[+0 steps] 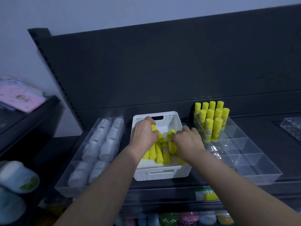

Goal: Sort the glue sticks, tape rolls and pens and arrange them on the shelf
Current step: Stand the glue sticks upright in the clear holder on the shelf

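A white perforated basket [169, 119] stands in the middle of the dark shelf, with several yellow glue sticks [158, 154] lying in it. My left hand [143, 135] is inside the basket and grips a yellow glue stick [157, 132]. My right hand [189, 141] reaches in from the right and grips another yellow glue stick [171, 141]. To the right, a clear divided tray [254, 159] holds several yellow glue sticks [211, 119] standing upright at its far end. On the left, a clear tray [76, 185] holds white tape rolls [104, 144] in two rows.
The shelf's dark back panel [162, 70] rises behind the basket. A second clear tray [293, 126] sits at the far right. A pink packet [19, 97] lies on the neighbouring shelf at left. Coloured items [179, 218] fill the lower shelf, and pale rolls [16, 176] at lower left.
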`<state>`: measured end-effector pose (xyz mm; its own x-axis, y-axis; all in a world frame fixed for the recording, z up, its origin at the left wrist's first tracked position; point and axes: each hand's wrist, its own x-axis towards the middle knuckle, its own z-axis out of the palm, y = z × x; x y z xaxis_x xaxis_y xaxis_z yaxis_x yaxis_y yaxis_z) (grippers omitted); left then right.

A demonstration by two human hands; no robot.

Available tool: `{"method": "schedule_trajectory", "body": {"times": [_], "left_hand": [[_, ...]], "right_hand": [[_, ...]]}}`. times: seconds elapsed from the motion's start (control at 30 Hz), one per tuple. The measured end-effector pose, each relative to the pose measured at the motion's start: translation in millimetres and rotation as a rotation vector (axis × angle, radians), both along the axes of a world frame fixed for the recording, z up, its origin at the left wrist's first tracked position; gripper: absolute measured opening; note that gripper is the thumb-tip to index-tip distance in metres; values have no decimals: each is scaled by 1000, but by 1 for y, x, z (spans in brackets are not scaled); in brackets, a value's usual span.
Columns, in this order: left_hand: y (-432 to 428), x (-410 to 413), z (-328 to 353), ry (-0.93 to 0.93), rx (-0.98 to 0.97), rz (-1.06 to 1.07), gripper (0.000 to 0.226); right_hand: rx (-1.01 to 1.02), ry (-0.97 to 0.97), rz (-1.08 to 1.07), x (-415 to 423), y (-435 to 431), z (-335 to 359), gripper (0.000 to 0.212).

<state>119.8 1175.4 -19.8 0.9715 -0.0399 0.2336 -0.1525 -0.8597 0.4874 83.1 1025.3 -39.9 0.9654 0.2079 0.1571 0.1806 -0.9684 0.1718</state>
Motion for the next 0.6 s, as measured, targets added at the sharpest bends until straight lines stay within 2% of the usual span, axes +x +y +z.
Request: {"method": "schedule_trajectory", "body": {"times": [0.13, 0.27, 0.33, 0.47, 0.6], "left_hand": [[12, 1, -4, 8, -153, 11, 32], [22, 3, -8, -56, -185, -2, 34], [23, 4, -7, -106, -219, -21, 33], [7, 4, 6, -165, -322, -92, 27], [-33, 3, 25, -235, -319, -183, 26]], "right_hand": [[-69, 7, 20, 10, 7, -1, 31], [-60, -8, 41, 11, 9, 2, 29], [83, -59, -9, 6, 5, 8, 35], [572, -203, -87, -6, -12, 28, 38], [635, -317, -88, -17, -40, 57, 34]]}}
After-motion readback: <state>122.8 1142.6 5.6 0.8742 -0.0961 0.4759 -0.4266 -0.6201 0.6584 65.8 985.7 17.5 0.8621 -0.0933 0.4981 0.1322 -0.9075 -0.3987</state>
